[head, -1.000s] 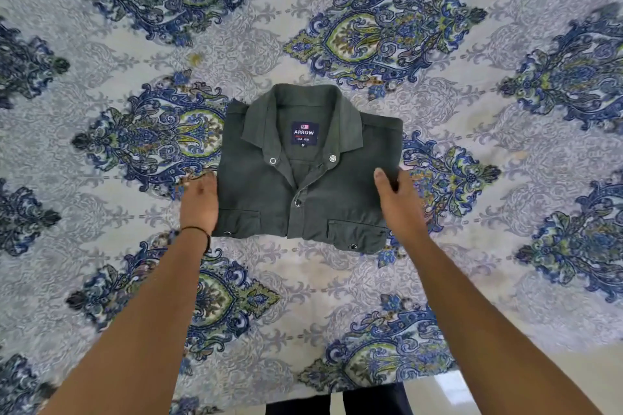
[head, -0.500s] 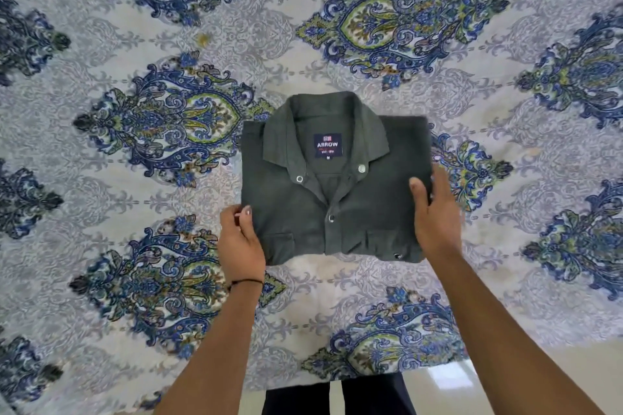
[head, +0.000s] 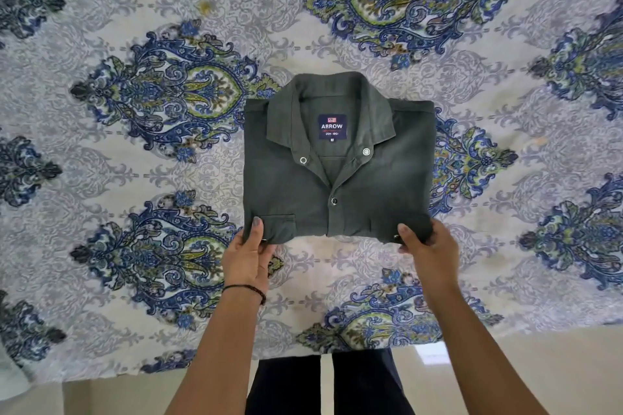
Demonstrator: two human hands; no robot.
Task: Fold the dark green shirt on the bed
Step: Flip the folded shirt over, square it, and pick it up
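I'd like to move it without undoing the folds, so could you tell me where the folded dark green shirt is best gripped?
Grip the folded dark green shirt at its two near bottom corners, coming from the near bed edge, thumb on top. It lies flat, collar away, layers ending there, as the left hand and right hand show.

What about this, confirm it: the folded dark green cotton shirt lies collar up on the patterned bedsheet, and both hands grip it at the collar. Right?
Not quite. In the head view the left hand and right hand grip the folded dark green cotton shirt at its near bottom corners, not the collar. It does lie collar up on the patterned bedsheet.
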